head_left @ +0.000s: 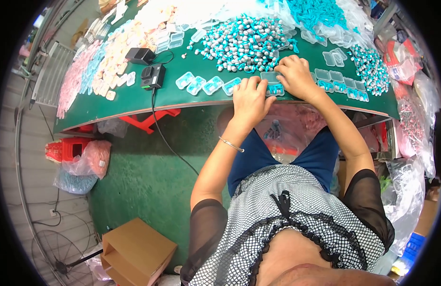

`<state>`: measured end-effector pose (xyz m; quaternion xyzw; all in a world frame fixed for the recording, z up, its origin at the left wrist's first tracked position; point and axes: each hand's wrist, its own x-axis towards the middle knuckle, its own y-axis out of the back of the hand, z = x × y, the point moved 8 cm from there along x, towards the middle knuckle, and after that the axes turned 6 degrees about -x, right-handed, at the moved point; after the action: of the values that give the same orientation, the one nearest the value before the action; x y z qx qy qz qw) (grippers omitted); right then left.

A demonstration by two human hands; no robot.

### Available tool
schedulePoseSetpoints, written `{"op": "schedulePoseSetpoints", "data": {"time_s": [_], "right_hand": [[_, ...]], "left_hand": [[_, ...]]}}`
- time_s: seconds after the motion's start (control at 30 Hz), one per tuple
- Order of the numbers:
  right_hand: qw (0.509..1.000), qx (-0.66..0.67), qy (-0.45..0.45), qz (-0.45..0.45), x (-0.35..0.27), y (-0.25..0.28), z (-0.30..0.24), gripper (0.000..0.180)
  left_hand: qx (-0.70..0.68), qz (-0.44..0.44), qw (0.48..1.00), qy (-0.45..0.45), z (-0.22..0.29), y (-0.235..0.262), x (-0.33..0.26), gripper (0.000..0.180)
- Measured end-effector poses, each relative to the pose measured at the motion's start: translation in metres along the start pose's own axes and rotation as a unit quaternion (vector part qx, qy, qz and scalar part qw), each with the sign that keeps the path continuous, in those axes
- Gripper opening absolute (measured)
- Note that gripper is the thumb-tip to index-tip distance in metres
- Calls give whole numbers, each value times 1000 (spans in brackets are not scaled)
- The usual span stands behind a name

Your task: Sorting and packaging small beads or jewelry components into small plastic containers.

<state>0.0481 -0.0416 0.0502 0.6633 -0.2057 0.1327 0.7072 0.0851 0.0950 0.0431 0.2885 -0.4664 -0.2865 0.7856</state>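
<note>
Head view — cluttered green worktable (pixel 134 102)

Both hands rest at the near edge of the surface (pixel 134 102), left hand (pixel 249 97) beside right hand (pixel 296 75), on a small case (pixel 273 84). More cases (pixel 204 85) lie in a row to the left, a heap of small parts (pixel 244 44) behind, and a box (pixel 152 76), perhaps a scale, farther left.

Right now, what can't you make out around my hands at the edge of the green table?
Head view only:
- Clear case: both the left hand and right hand cover most of it, so its contents are hidden.
- Grip: the fingertips are hidden, so what they pinch is unclear.
- Grey and teal pile: single pieces too small to tell.
- Table's right end: bent at the rim.
</note>
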Motion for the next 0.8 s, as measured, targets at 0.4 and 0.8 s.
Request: {"op": "schedulePoseSetpoints", "data": {"time_s": [0.4, 0.8], "right_hand": [[990, 141, -11, -2, 1, 0, 7, 25], [981, 160, 102, 37, -22, 20, -23, 34]], "left_hand": [[-51, 31, 997, 46, -5, -1, -1, 55], [-38, 28, 999, -27, -5, -5, 9, 34]]}}
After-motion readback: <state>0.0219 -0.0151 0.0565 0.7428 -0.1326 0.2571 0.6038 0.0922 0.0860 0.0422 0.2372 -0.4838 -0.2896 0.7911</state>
